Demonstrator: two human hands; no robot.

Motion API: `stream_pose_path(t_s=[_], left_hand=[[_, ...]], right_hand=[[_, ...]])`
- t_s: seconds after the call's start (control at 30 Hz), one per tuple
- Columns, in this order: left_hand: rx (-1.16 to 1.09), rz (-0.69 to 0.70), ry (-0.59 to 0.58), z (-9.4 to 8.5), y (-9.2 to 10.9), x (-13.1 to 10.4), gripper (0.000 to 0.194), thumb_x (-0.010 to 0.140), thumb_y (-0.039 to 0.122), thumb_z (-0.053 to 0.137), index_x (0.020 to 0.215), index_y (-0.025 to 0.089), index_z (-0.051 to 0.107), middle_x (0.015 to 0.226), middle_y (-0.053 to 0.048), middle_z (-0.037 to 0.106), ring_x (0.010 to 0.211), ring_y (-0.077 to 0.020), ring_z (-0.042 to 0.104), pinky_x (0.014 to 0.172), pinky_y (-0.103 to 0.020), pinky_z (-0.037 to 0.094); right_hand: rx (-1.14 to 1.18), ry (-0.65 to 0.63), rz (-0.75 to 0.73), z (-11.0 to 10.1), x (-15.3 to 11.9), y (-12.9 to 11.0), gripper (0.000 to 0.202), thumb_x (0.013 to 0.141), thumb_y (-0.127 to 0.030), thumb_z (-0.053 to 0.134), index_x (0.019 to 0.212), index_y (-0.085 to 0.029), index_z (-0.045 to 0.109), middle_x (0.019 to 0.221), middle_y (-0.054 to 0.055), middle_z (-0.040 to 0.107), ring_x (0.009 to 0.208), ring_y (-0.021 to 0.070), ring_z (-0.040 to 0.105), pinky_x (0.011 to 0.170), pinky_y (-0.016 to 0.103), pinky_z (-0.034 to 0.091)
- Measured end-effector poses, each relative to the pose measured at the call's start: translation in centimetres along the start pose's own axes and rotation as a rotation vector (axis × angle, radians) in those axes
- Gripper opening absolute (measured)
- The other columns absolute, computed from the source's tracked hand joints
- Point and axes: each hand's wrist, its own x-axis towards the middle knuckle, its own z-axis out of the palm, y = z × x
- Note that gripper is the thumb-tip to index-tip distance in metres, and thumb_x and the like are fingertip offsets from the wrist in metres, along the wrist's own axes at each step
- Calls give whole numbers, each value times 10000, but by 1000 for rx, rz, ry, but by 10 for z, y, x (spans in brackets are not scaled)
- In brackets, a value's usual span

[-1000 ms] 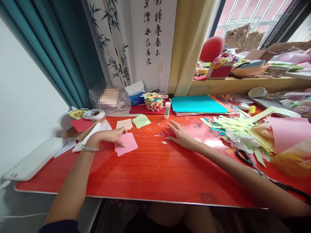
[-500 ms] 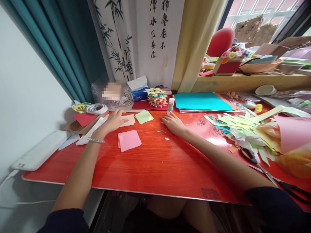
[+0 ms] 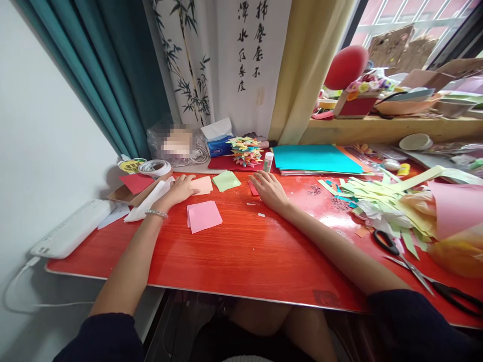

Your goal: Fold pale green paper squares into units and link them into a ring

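Observation:
My left hand (image 3: 178,191) rests at the near-left edge of a peach paper stack (image 3: 204,185), fingers stretched and thumb touching the paper. Beside that stack lie green paper squares (image 3: 226,181), with pink squares (image 3: 205,216) closer to me. Palm down, my right hand (image 3: 270,191) lies on the red table (image 3: 234,261) with fingers extended. A small red paper piece (image 3: 253,188) shows partly from under its fingers. Just behind this hand a glue stick (image 3: 268,162) stands upright, its lower part hidden.
A spiky folded-paper ball (image 3: 246,151) and blue sheets (image 3: 317,158) lie at the back. To the right are paper strips (image 3: 370,191) and scissors (image 3: 407,261). A cardboard box (image 3: 132,193) and white power strip (image 3: 71,229) are at left.
My right hand has shifted slightly away from me, and the red paper piece now shows beside its fingers. My left hand stays by the peach paper. The view has shifted a little.

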Motion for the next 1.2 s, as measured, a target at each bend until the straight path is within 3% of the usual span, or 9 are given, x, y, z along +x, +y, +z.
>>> stream_pose_path(t_s=[0.23,0.37,0.4,0.47,0.57,0.67,0.77,0.93,1.2], left_hand=[[-231,38,108,-19,4,-4,606,769,369,579,1304,114,453,1292,-130,533,1175,-269,519,991,-344,410],[-639,234,59,-26,39,-24,709,764,382,628,1390,193,355,1433,-86,440,1287,-226,452,1031,-301,408],[-749,283,8,-24,54,-30,751,752,382,649,1408,209,327,1459,-87,411,1290,-232,454,1023,-310,422],[-857,372,-88,-15,86,-42,807,729,364,690,1423,220,304,1510,-92,338,1302,-235,446,1030,-305,422],[-929,400,-98,6,126,-54,823,752,371,684,1440,247,249,1454,-112,408,1250,-224,496,1006,-314,432],[-927,325,-14,23,144,-57,802,751,415,688,1388,202,251,1092,-81,609,963,-186,613,882,-341,474],[-868,309,32,31,147,-57,494,738,436,692,1096,168,482,818,-1,581,783,-154,584,806,-317,457],[-960,350,-76,29,162,-55,320,740,431,672,889,174,554,877,-31,631,834,-174,595,789,-307,450],[-1017,242,-45,44,185,-43,352,669,433,733,802,159,558,772,-24,635,721,-156,576,683,-278,427]], right_hand=[[205,76,123,-9,-3,-10,410,993,-249,298,1229,-50,569,1309,213,550,1308,305,410,1101,467,324],[397,110,261,-26,-10,-38,411,989,-357,346,1271,-85,469,1284,188,557,1171,225,558,981,367,490],[504,86,301,-33,-12,-45,443,992,-391,328,1309,-92,406,1292,189,553,1070,180,625,859,301,558],[1159,-56,465,-47,-19,-56,512,945,-422,447,1358,-144,326,1364,177,505,1024,181,662,758,301,598],[1578,-230,567,-65,-35,-60,340,891,-299,552,1184,-134,504,1169,137,643,782,154,712,691,285,601],[1588,-183,710,-75,-55,-48,165,883,-241,558,982,-113,594,947,102,716,573,104,678,592,222,573],[1576,-155,747,-76,-71,-33,197,844,-297,636,863,-101,641,828,93,727,546,104,668,544,191,556],[1743,-201,729,-73,-78,-17,322,767,-281,722,1029,-109,644,978,126,718,783,189,717,622,249,609],[1929,-53,781,-67,-79,-12,336,893,-222,575,1200,-87,555,1068,150,701,817,203,734,677,277,627]])
